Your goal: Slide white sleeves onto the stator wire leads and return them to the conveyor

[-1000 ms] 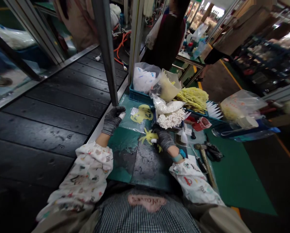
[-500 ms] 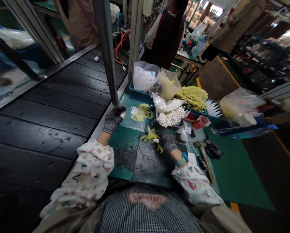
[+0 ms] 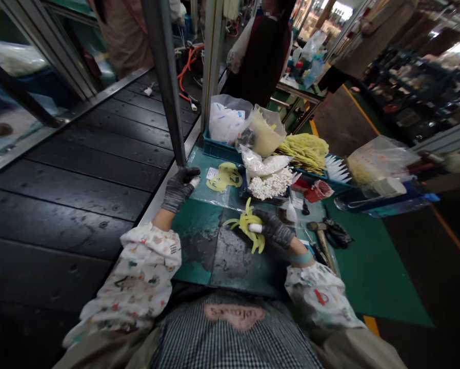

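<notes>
My right hand (image 3: 276, 228), in a dark grey glove with a white-wrapped fingertip, is closed on a yellow strip-petalled flower piece (image 3: 245, 221) over the dark worn mat (image 3: 235, 261). The thin petals spread out to the left of and below the fingers. My left hand (image 3: 180, 188), gloved likewise with a white-wrapped thumb, is at the table's left edge. Its thumb and fingers are drawn together; whether something small is between them I cannot make out. Flat yellow petal pieces (image 3: 225, 177) lie beside it on a clear plastic sheet.
White-tipped stems (image 3: 270, 185) fill a tray behind my right hand. Beyond are a blue bin (image 3: 220, 148) with bags and stacked yellow petal pieces (image 3: 304, 154). A hammer (image 3: 322, 236) lies at right. A metal post (image 3: 166, 97) and black slatted conveyor (image 3: 87, 174) border the left. Other people stand behind.
My right hand has turned and shifted slightly right and down, and the yellow flower piece has turned with it, showing more petals. My left hand stays almost in place.
</notes>
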`<state>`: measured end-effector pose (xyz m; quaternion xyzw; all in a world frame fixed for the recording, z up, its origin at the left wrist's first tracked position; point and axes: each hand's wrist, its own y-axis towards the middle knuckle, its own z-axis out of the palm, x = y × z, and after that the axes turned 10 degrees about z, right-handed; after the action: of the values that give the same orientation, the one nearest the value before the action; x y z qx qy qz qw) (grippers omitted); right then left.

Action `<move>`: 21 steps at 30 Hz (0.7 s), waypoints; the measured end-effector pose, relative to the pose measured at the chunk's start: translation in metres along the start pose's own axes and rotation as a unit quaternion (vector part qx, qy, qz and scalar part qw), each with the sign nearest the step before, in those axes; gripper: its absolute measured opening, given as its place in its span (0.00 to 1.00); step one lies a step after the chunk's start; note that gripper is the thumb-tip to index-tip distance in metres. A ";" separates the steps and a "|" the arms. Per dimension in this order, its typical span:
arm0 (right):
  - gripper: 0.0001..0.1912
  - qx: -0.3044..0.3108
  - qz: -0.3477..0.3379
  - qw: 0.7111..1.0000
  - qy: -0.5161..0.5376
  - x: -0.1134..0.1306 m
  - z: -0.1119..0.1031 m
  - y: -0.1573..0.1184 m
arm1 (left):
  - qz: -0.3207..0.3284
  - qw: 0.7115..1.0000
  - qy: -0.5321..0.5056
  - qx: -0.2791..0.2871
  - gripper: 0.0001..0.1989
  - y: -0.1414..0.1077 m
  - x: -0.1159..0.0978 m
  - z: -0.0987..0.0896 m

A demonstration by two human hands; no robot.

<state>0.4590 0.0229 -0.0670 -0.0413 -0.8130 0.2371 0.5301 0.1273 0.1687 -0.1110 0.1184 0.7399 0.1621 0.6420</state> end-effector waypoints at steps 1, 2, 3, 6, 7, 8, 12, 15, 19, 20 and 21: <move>0.35 0.015 0.007 1.000 0.011 0.005 0.000 -0.007 | 0.000 1.000 0.001 0.001 0.17 0.000 0.000 0.000; 0.34 0.028 0.013 0.999 0.021 0.010 -0.001 -0.014 | 0.000 1.000 0.002 0.001 0.17 0.000 0.000 0.000; 0.31 0.040 0.018 0.999 0.030 0.016 -0.002 -0.019 | 0.001 1.000 0.003 0.001 0.17 0.000 0.000 0.000; 0.27 0.053 0.016 0.997 0.049 0.040 -0.016 -0.030 | 0.002 1.000 0.004 0.001 0.17 0.000 0.001 0.000; 0.27 0.044 0.009 0.997 0.056 0.050 -0.024 -0.032 | 0.003 1.000 0.004 0.002 0.17 -0.001 0.001 0.000; 0.28 0.027 -0.001 0.997 0.066 0.060 -0.034 -0.032 | 0.004 1.000 0.005 0.002 0.17 -0.001 0.001 0.000; 0.31 -0.089 -0.079 0.989 0.085 0.113 -0.092 -0.016 | 0.004 1.000 0.009 0.006 0.18 -0.001 0.002 -0.002; 0.27 -0.199 -0.097 0.974 0.056 0.158 -0.144 0.017 | 0.007 1.000 0.014 0.006 0.17 0.000 0.002 -0.002; 0.24 -0.283 -0.092 0.955 0.005 0.212 -0.192 0.077 | 0.015 1.000 0.015 0.004 0.17 0.000 0.001 -0.001; 0.23 -0.298 -0.094 0.950 -0.014 0.222 -0.196 0.091 | 0.018 1.000 0.014 0.005 0.16 0.000 0.000 -0.001; 0.21 -0.311 -0.099 0.944 -0.035 0.231 -0.198 0.104 | 0.020 1.000 0.013 0.006 0.16 0.000 0.000 -0.001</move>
<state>0.5141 0.2560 0.1476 -0.1148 -0.8645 -0.0803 0.4826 0.1265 0.1689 -0.1109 0.1347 0.7467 0.1724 0.6282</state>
